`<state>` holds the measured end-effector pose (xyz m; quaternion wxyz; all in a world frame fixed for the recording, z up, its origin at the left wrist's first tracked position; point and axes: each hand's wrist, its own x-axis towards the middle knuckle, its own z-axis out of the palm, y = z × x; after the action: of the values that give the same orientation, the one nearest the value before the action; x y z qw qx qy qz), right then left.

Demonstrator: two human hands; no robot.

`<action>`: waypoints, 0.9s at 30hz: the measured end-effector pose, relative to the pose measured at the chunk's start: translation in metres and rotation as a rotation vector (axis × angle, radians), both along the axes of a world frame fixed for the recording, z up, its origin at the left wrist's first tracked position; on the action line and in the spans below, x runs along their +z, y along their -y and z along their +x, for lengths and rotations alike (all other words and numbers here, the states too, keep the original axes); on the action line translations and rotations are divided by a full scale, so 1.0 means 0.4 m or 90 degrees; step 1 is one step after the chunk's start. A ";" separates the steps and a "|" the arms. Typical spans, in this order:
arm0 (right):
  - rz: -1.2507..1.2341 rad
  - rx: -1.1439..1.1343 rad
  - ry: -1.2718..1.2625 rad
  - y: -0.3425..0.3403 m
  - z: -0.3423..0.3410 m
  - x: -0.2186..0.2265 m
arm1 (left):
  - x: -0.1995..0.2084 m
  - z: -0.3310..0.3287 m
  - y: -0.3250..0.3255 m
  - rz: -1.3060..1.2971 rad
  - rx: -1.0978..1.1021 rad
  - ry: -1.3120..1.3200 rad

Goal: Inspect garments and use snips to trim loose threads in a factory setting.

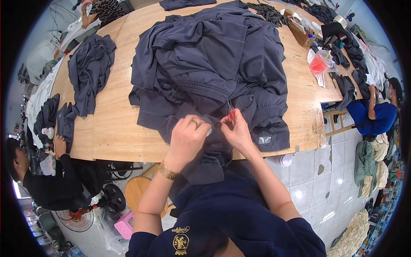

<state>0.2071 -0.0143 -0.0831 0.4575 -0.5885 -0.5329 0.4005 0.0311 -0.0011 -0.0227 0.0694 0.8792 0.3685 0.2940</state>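
A large heap of dark grey garments [188, 55] with gathered elastic waistbands lies in front of me, one part hanging over the table's near edge. My left hand [190, 132] is closed on the dark grey cloth of a garment [205, 147] at the heap's near side. A small whitish piece [209, 129] shows at its fingertips; what it is I cannot make out. Close by on the right, my right hand [236, 130] grips red-handled thread snips [231, 113], their thin metal tips pointing away from me over the cloth.
The wooden table [115, 132] carries more dark garments [90, 70] at left. At right stand a drink cup with red liquid [317, 65] and a box of small tools [302, 32]. Other people work at the left, far left and right. A wooden stool [141, 192] is by my left arm.
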 end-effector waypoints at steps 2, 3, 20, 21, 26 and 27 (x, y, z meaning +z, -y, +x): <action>-0.003 0.001 0.000 -0.001 0.000 0.000 | 0.002 0.011 0.033 0.002 0.037 -0.020; -0.007 0.003 0.001 -0.002 -0.001 0.000 | -0.005 0.013 0.046 -0.014 0.079 0.005; 0.199 0.219 0.500 0.029 0.077 0.122 | -0.045 0.011 0.047 -0.275 0.136 0.222; 0.193 0.232 0.553 0.033 0.077 0.126 | -0.046 0.011 0.045 -0.275 0.136 0.223; 0.161 0.262 0.597 0.042 0.061 0.129 | -0.057 0.002 0.040 -0.295 0.098 0.247; 0.143 0.265 0.601 0.040 0.056 0.128 | -0.058 0.001 0.038 -0.296 0.099 0.246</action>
<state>0.2296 -0.0302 -0.0321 0.1391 -0.5336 -0.8263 0.1148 0.0316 -0.0165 -0.0460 0.3146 0.7367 0.4719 0.3683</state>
